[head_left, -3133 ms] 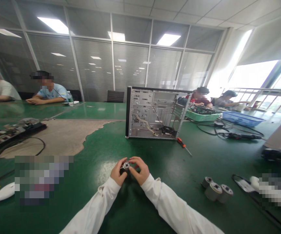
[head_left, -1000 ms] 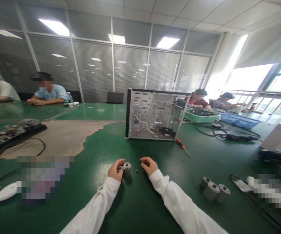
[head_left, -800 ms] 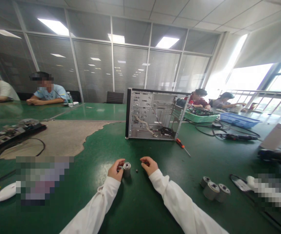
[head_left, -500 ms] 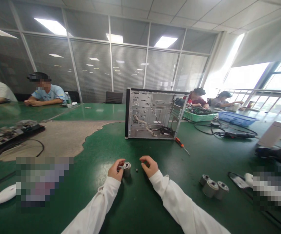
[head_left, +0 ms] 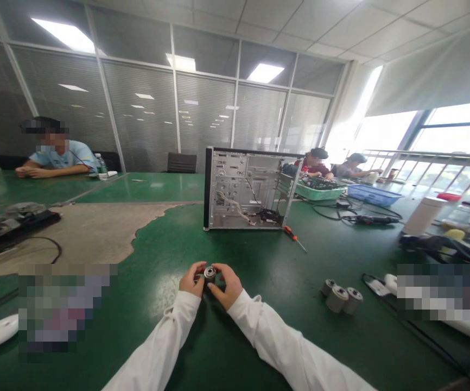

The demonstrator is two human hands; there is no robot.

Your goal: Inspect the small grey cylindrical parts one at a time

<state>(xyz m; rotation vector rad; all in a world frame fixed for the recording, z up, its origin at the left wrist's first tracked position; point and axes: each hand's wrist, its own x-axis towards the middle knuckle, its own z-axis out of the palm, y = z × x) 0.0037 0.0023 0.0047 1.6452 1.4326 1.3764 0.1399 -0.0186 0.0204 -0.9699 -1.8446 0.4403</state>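
Observation:
A silver metal cylinder (head_left: 209, 273) with a round hole in its top stands upright between my two hands on the green table (head_left: 170, 347). From the left, my left hand (head_left: 192, 279) has its thumb and fingers round the cylinder's side. My right hand (head_left: 227, 285) grips the same cylinder from the right, thumb low and fingers near its top. The small dark piece beside the cylinder is hidden now. Three similar metal cylinders (head_left: 337, 298) stand together to the right.
An open computer case (head_left: 247, 190) stands behind my hands, with an orange screwdriver (head_left: 291, 233) by its lower right corner. Green basket (head_left: 320, 192) and blue basket (head_left: 373, 195) lie farther right. Several people sit around; electronics (head_left: 15, 225) lie left.
My right hand has moved left and closed on the cylinder, covering the small dark piece's place. The view has turned slightly right.

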